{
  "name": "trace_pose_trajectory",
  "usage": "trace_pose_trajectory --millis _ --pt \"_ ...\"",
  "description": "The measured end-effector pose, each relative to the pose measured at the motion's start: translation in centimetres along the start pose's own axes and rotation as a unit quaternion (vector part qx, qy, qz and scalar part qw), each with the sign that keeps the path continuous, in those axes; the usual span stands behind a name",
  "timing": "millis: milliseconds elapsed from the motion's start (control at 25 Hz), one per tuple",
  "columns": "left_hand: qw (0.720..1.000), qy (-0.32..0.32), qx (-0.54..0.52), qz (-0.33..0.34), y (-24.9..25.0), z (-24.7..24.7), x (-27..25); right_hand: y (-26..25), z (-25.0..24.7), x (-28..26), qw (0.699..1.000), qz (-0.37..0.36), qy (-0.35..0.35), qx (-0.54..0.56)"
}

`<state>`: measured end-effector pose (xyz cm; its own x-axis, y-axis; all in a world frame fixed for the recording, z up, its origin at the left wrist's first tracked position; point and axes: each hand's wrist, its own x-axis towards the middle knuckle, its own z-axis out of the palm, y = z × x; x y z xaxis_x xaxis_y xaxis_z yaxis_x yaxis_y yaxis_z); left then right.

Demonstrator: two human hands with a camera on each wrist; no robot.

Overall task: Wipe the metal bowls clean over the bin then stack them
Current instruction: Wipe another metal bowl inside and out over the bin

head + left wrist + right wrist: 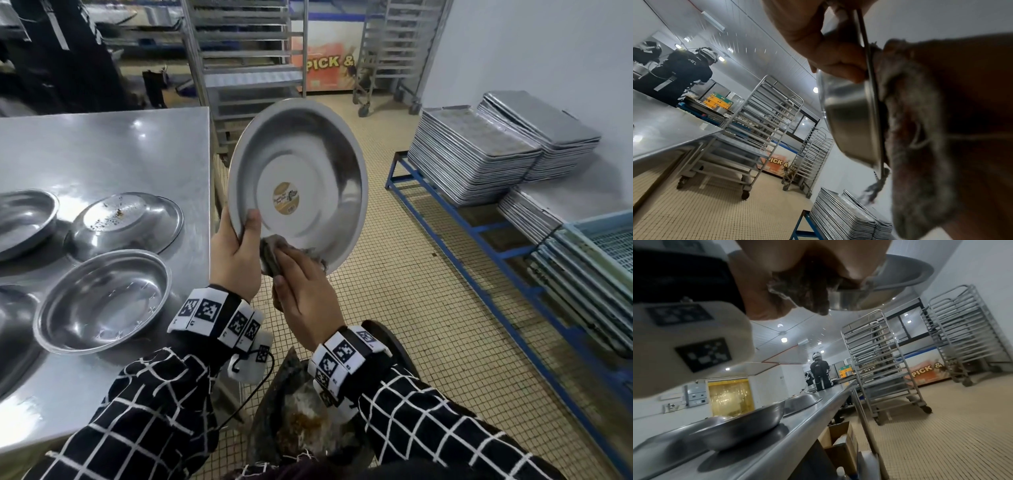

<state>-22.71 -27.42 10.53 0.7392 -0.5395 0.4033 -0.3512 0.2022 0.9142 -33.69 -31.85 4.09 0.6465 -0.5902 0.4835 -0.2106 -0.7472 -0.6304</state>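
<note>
Checked sleeves frame the bottom of the head view, and up from them the left hand pinches the tilted bowl at its lower-left rim, thumb inside and fingers curled behind, while the right hand presses a grey cloth flat against the lower rim, over the soiled bin. That bowl looks thin, stiff and light, probably slick when greasy, so the rolled rim seems the safest hold. More bowls wait unstacked on the steel table, left.
</note>
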Motion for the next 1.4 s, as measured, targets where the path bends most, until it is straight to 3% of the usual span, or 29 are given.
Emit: trace_pose_trajectory --millis 120,240,360,560,720,880,1000,1200,1400 --pt "1.000 0.001 -0.005 0.004 0.5 0.3 0.2 1.6 -0.5 0.0 0.998 -0.008 -0.003 -0.067" --pt "0.999 -0.009 -0.027 -0.020 0.5 0.0 0.2 4.8 -0.9 -0.1 0.986 0.075 0.042 -0.140" --pt "0.996 -0.026 -0.063 -0.055 0.6 -0.2 -0.6 6.8 -1.7 1.3 0.978 0.162 0.095 -0.096" --pt "0.991 -0.051 -0.097 -0.078 0.2 -1.0 -1.6 6.9 -3.7 3.8 0.968 0.173 0.179 -0.028" --pt "0.986 -0.041 -0.106 -0.121 -0.9 -2.1 -1.7 6.5 -6.3 5.3 0.957 0.218 0.189 0.022" --pt "0.978 -0.034 -0.112 -0.173 -1.9 -3.4 -0.9 7.2 -7.5 5.6 0.943 0.289 0.154 0.062" --pt "0.988 -0.007 -0.078 -0.131 -2.5 -4.2 -0.6 6.8 -7.0 5.1 0.936 0.305 0.147 0.094" --pt "0.993 -0.081 -0.069 -0.057 -2.4 -3.2 -1.8 4.7 -4.8 4.4 0.880 0.339 0.265 0.200" --pt "0.993 -0.069 -0.033 -0.090 -3.1 -1.9 -2.6 3.3 -3.4 4.3 0.863 0.336 0.266 0.267"
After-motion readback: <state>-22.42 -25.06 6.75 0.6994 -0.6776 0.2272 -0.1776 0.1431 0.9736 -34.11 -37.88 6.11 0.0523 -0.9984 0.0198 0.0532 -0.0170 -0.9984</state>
